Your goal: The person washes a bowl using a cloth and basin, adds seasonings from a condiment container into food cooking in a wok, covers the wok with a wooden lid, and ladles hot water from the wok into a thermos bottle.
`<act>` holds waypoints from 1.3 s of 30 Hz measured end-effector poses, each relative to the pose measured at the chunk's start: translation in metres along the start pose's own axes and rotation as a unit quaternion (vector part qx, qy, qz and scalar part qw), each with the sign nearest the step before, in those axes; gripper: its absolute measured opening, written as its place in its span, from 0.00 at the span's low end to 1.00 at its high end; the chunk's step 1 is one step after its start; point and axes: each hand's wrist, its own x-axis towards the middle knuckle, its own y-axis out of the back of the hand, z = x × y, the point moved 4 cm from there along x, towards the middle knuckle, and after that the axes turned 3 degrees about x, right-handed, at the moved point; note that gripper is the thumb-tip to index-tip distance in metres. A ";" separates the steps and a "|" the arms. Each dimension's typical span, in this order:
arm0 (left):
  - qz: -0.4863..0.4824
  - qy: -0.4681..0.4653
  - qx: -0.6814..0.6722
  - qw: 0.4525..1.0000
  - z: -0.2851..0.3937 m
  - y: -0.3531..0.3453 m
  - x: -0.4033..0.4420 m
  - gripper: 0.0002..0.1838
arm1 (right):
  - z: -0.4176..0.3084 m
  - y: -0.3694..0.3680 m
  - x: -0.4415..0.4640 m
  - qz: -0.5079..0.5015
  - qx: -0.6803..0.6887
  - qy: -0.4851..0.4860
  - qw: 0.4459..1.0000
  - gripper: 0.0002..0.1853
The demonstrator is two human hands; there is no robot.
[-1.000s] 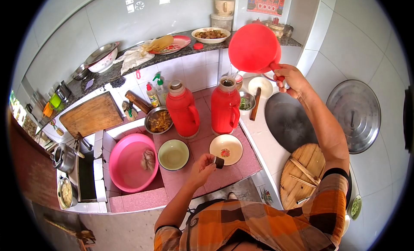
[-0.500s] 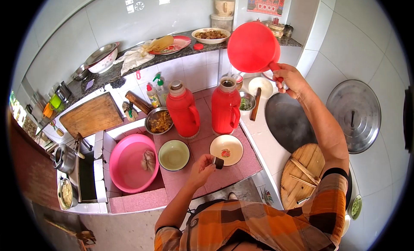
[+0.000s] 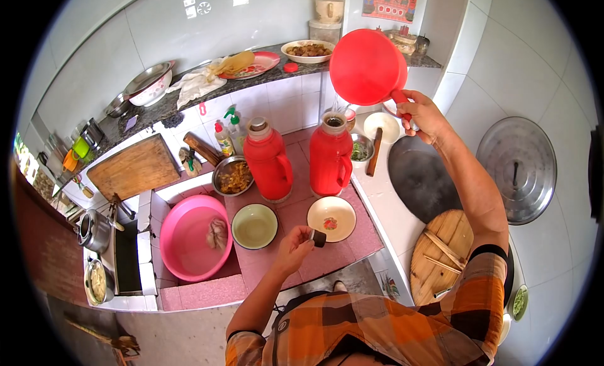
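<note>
My right hand [image 3: 420,117] grips the handle of a red plastic water dipper [image 3: 368,67], raised and tipped over the right red thermos flask [image 3: 331,161]. Clear water [image 3: 337,106] runs down at the flask's uncovered mouth. A dark thermos stopper [image 3: 319,239] is pinched in the fingers of my left hand [image 3: 294,247], low in front of the flasks. The left red thermos flask [image 3: 267,164] stands upright beside the other, with its stopper in. Near my left hand are a pale green enamel bowl [image 3: 254,226] and a cream bowl [image 3: 331,219] with a red pattern inside.
A pink basin [image 3: 195,239] with a wet cloth sits at left. Behind it are a bowl of brown food [image 3: 232,176] and a cutting board [image 3: 133,168]. Steam rises from the wok [image 3: 423,177] at right, near a round wooden lid [image 3: 440,256] and a metal lid [image 3: 517,171].
The dipper has shifted very slightly up and left, and the falling water shows more clearly. My left hand keeps its hold on the stopper.
</note>
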 end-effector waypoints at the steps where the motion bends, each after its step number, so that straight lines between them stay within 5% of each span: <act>1: 0.001 -0.002 0.000 1.000 0.000 0.001 0.000 0.13 | 0.000 -0.001 0.000 -0.002 0.000 0.002 1.000 0.27; 39: -0.008 0.011 0.007 1.000 0.002 -0.002 0.006 0.12 | 0.006 -0.017 -0.008 0.002 -0.115 0.043 0.992 0.33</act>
